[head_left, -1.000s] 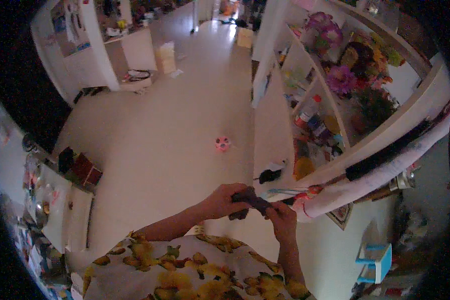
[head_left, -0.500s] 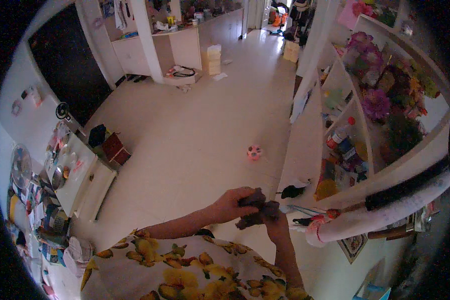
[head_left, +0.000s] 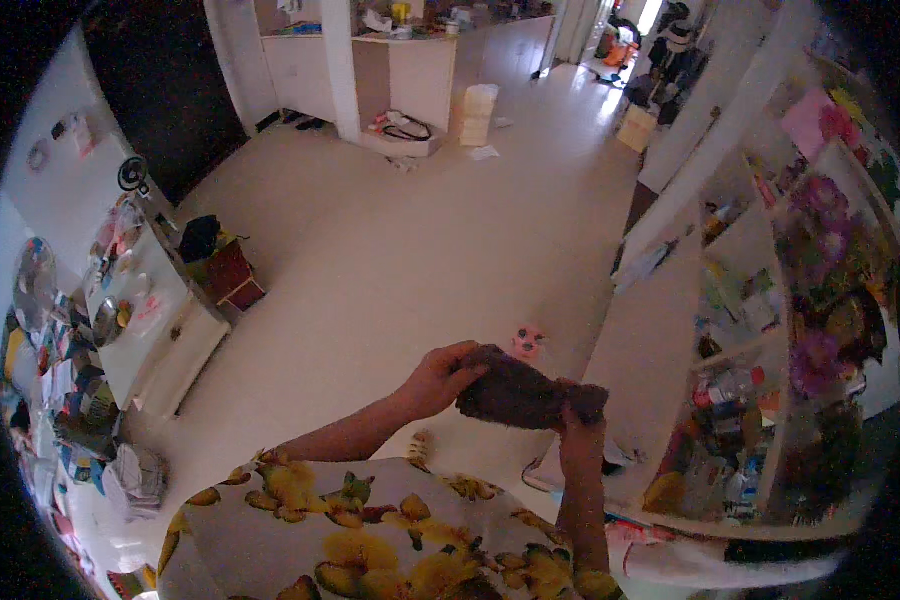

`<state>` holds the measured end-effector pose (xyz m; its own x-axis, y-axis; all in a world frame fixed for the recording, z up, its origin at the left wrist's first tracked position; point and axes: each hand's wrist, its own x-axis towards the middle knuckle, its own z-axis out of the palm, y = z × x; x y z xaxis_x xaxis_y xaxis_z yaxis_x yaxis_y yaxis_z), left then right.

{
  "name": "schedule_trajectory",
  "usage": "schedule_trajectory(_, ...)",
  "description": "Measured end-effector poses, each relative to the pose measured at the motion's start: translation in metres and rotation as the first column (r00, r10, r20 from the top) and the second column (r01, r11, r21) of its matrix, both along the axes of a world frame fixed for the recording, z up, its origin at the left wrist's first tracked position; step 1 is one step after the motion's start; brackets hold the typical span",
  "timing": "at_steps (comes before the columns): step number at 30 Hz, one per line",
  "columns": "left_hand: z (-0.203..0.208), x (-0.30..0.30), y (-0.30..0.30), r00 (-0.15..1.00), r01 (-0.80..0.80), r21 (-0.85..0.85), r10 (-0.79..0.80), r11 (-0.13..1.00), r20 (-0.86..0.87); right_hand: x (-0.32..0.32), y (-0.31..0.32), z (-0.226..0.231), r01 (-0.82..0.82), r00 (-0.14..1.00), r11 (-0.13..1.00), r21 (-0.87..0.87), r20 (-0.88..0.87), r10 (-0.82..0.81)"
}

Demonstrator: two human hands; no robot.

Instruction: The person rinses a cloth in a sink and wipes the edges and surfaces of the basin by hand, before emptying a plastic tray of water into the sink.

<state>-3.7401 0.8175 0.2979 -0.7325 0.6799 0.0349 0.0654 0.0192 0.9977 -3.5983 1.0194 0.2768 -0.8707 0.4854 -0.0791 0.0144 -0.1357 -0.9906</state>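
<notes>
A dark brownish-grey cloth (head_left: 515,388) is stretched between my two hands in front of my body, above the floor. My left hand (head_left: 438,382) pinches its left end, thumb on top. At the other end, my right hand (head_left: 578,428) grips it, with a bunched bit of cloth sticking out past the fingers. Just beyond the cloth, a pink and black ball (head_left: 528,342) lies on the floor, its lower edge close to the cloth in view.
On the right stands a shelf unit (head_left: 735,352) with bottles, jars and purple flowers. A white cabinet (head_left: 185,365) with clutter on it is at the left, beside a dark red box (head_left: 235,280). Farther off are a counter (head_left: 420,90) and a pale stack (head_left: 478,112).
The cloth was bunched between my hands and is now spread out, with the hands farther apart. My view has turned toward the left, so the room appears shifted right.
</notes>
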Motion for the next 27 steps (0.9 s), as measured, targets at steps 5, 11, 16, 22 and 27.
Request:
schedule_trajectory(5, 0.009, -0.090, -0.016, 1.000, -0.007, -0.061, 0.008, 0.998, 0.011, -0.098, 0.006, -0.017, 0.001, 0.999, 1.000, -0.031, 0.032, 0.000)
schedule_trajectory(11, -0.011, -0.153, -0.031, 0.953, -0.200, 0.175, 0.150, 0.964, 0.265, -0.216, 0.001, -0.017, -0.235, 0.971, 0.972, -0.015, -0.046, 0.234)
schedule_trajectory(16, -0.015, -0.193, -0.042, 0.898, -0.419, 0.115, 0.393, 0.901, 0.197, -0.307, 0.000, -0.030, -0.384, 0.913, 0.904, -0.188, 0.066, 0.402)
schedule_trajectory(22, 0.016, -0.228, -0.041, 0.817, -0.573, 0.163, 0.543, 0.803, 0.194, -0.417, 0.003, -0.030, -0.611, 0.784, 0.757, -0.230, -0.041, 0.620)
schedule_trajectory(27, 0.018, -0.271, -0.019, 0.706, -0.699, 0.119, 0.707, 0.705, -0.038, -0.493, 0.004, -0.016, -0.768, 0.623, 0.596, -0.233, -0.061, 0.780)
